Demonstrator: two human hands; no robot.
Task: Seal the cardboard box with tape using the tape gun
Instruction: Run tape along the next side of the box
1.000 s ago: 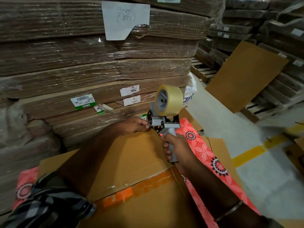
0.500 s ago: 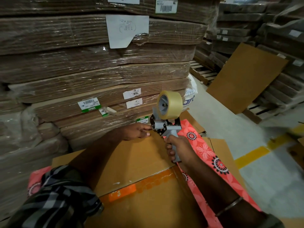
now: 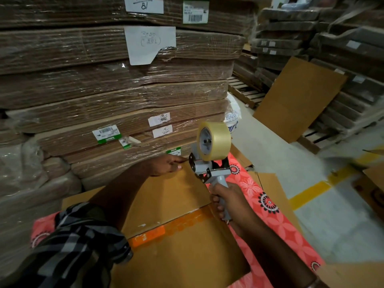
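A brown cardboard box lies in front of me with an orange taped seam across its top. My right hand grips the grey handle of the tape gun, which carries a roll of clear tape and stands at the box's far right corner. My left hand rests on the far edge of the box, fingers reaching toward the gun's front; whether they pinch a tape end is hidden.
A tall stack of shrink-wrapped flat cardboard rises just behind the box. A red flowered cloth lies under the box. Loose cardboard sheets lean at the right, near pallets and a yellow floor line.
The view has tilted upward a little. Both hands and the tape gun keep nearly the same place on the box's far edge.
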